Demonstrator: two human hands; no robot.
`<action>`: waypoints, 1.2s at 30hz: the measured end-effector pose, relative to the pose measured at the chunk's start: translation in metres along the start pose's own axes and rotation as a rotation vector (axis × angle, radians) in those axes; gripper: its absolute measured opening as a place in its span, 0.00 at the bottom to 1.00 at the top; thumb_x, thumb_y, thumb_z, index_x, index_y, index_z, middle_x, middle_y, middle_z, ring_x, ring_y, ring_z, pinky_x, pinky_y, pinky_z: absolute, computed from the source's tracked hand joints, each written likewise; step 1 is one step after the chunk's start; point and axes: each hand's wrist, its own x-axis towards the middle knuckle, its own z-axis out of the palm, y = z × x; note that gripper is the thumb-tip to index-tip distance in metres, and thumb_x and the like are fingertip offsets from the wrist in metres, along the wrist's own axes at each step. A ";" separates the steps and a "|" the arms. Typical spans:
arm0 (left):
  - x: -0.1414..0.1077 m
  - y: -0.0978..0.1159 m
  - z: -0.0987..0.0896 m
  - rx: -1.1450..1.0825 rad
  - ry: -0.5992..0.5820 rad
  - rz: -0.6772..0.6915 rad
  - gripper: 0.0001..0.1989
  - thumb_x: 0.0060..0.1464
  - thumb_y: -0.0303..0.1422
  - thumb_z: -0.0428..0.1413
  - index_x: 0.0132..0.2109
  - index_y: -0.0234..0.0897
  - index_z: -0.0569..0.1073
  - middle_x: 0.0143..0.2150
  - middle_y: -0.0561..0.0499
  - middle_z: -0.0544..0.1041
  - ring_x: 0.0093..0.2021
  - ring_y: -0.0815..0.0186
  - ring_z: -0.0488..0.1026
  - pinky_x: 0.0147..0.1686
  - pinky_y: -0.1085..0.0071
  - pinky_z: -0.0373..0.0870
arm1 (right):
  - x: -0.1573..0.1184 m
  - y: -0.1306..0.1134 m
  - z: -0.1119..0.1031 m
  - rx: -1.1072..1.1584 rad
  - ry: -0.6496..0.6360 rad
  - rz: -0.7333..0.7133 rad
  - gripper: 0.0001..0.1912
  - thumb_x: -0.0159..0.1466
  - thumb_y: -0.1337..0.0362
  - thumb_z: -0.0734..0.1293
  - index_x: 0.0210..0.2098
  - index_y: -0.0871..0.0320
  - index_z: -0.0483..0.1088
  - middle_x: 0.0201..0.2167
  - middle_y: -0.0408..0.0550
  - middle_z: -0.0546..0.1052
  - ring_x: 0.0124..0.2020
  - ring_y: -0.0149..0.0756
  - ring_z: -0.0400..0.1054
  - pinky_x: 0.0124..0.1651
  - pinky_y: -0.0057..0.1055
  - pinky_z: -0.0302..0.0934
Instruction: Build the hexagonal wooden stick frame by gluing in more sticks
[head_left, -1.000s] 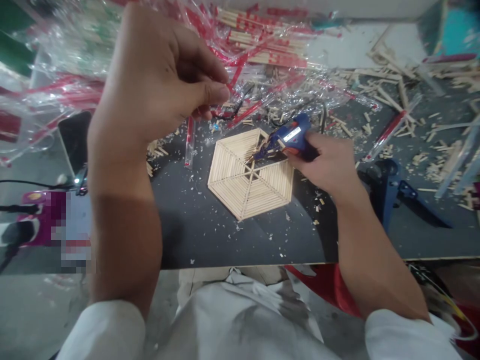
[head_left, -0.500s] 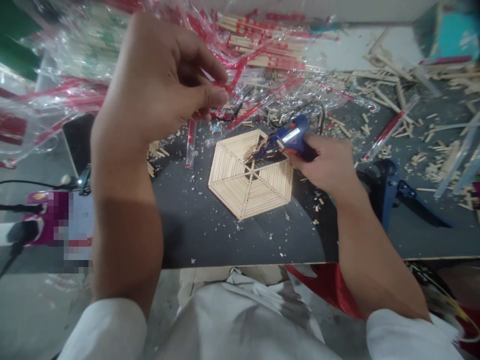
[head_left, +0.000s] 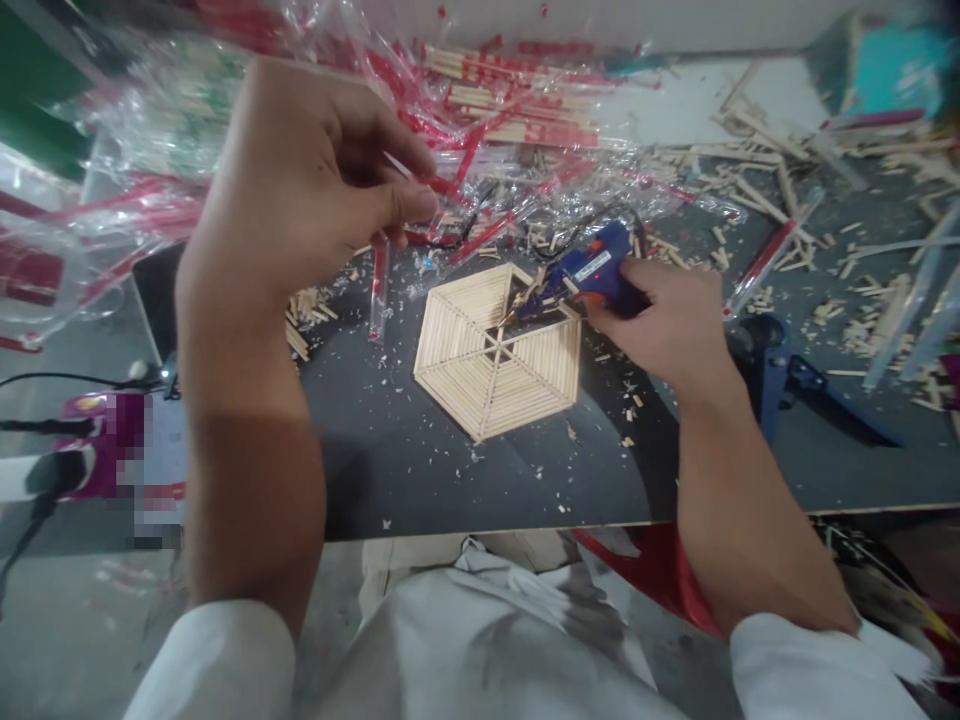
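A blue hot glue gun point(head_left: 600, 268) is in my right hand point(head_left: 667, 315), fingers wrapped round its handle. Bits of wood cling to its front, and its nozzle points down-left over the middle of a hexagonal panel point(head_left: 457, 350). The panel lies flat and consists of rows of thin wooden sticks between spokes; its upper-right section shows a dark gap under the gun. My left hand point(head_left: 322, 180) is raised above the table, up and left of the panel, thumb and fingertips pinched together. Whatever they hold, if anything, I cannot make out.
Clear plastic wrappers with red strips point(head_left: 480, 150) and bundled sticks point(head_left: 517, 110) crowd the back. Cut stick scraps point(head_left: 787, 190) litter the right. A dark blue cutter-like tool point(head_left: 772, 370) lies beside my right forearm. A power strip point(head_left: 112, 440) with plugs is at left.
The glue gun has shifted slightly right, and its nozzle now sits nearer the panel's centre. My left hand appears a little lower and further left, still pinched. The view has moved slightly.
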 end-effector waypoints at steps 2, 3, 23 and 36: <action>0.000 -0.002 0.001 -0.009 0.002 0.000 0.13 0.46 0.14 0.73 0.38 0.31 0.86 0.26 0.56 0.79 0.25 0.77 0.74 0.24 0.76 0.65 | 0.000 0.000 0.000 -0.001 -0.011 -0.008 0.10 0.63 0.53 0.69 0.34 0.53 0.71 0.31 0.52 0.78 0.36 0.49 0.75 0.38 0.41 0.65; 0.000 -0.003 0.001 -0.015 0.001 0.004 0.14 0.45 0.14 0.73 0.37 0.32 0.86 0.26 0.57 0.79 0.25 0.76 0.74 0.24 0.75 0.66 | 0.000 0.000 0.000 -0.004 -0.014 -0.007 0.10 0.63 0.53 0.70 0.35 0.52 0.72 0.31 0.52 0.79 0.36 0.49 0.75 0.38 0.42 0.65; 0.002 -0.004 0.002 0.086 0.013 -0.042 0.15 0.44 0.12 0.72 0.37 0.33 0.87 0.25 0.56 0.79 0.25 0.77 0.75 0.24 0.80 0.66 | 0.000 0.000 -0.002 0.011 -0.027 -0.019 0.09 0.65 0.56 0.68 0.40 0.52 0.72 0.38 0.54 0.82 0.40 0.52 0.78 0.42 0.43 0.67; 0.006 -0.004 0.019 0.176 -0.271 -0.233 0.15 0.44 0.14 0.69 0.28 0.42 0.83 0.22 0.52 0.81 0.23 0.62 0.78 0.29 0.62 0.74 | 0.001 0.009 -0.006 -0.070 0.171 0.159 0.14 0.60 0.51 0.72 0.30 0.51 0.66 0.26 0.50 0.76 0.29 0.44 0.69 0.35 0.41 0.61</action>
